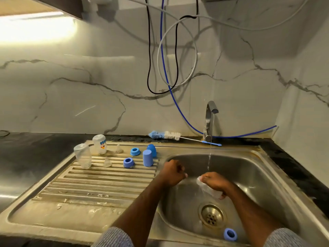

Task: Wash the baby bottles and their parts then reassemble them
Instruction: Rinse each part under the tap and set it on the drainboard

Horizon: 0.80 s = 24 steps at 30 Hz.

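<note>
One clear bottle (209,188) gripped in my right hand (216,181) under the stream, light, wet-slick, best held round its body; left hand (173,172) clenched, empty, just beside.

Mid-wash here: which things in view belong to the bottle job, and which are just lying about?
Job: clear plastic bottle gripped by the right hand; two upturned clear bottles on the steel drainboard; blue screw rings; blue caps; clear teats; blue-and-white bottle brush.
Lying about: hanging black, grey and blue cables.
</note>
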### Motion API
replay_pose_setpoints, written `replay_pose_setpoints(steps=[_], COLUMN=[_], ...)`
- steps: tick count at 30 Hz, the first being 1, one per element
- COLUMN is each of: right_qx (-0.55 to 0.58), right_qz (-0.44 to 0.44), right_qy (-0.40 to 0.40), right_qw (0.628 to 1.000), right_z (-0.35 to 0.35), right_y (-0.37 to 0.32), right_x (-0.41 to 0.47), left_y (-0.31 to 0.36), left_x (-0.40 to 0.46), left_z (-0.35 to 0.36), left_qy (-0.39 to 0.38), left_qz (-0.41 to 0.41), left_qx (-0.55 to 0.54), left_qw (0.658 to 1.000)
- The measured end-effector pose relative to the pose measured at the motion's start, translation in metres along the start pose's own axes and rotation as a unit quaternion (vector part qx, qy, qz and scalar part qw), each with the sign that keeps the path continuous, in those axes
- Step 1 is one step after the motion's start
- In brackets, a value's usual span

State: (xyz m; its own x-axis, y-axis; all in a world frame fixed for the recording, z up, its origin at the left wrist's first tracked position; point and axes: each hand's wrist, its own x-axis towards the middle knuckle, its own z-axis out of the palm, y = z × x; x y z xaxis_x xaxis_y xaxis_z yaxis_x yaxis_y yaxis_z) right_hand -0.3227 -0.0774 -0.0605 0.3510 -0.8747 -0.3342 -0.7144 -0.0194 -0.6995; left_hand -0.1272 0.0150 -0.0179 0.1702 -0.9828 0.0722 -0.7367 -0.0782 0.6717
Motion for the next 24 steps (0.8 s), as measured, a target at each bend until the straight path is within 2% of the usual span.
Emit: replay_pose_setpoints(steps=[3,5,9,13,17,20,24], right_qx=[-0.026,-0.103,-0.218,-0.197,-0.207,-0.161,-0.088], right_qz=[0.013,-0.025,-0.082,-0.138,-0.168,-0.187,-0.269], right_qy=[-0.015,-0.023,0.04,0.088,0.094,0.106,0.135], right_qw=[0.999,0.994,0.972,0.967,0.959,0.963,0.95], right_z=[0.003,0.003,0.009,0.013,0.023,0.036,0.071], right_y=[-0.01,-0.018,-0.034,-0.051,-0.076,-0.105,-0.169], right_x=[-0.01,-0.014,-0.024,-0.035,-0.048,-0.061,-0.074], left_y=[-0.005,-0.008,-0.016,-0.032,-0.064,-0.089,-0.126], left_x=[-0.009,-0.013,-0.019,-0.03,-0.05,-0.067,-0.095], left_z=[-0.013,-0.021,-0.038,-0.053,-0.079,-0.106,-0.146], left_qy=[0.005,0.009,0.016,0.029,0.055,0.087,0.118], left_qz=[0.008,0.015,0.019,0.012,-0.007,-0.036,-0.083], left_qx=[0.003,0.003,0.024,0.045,0.046,0.045,0.033], left_qw=[1.0,1.0,0.999,0.999,0.997,0.995,0.989])
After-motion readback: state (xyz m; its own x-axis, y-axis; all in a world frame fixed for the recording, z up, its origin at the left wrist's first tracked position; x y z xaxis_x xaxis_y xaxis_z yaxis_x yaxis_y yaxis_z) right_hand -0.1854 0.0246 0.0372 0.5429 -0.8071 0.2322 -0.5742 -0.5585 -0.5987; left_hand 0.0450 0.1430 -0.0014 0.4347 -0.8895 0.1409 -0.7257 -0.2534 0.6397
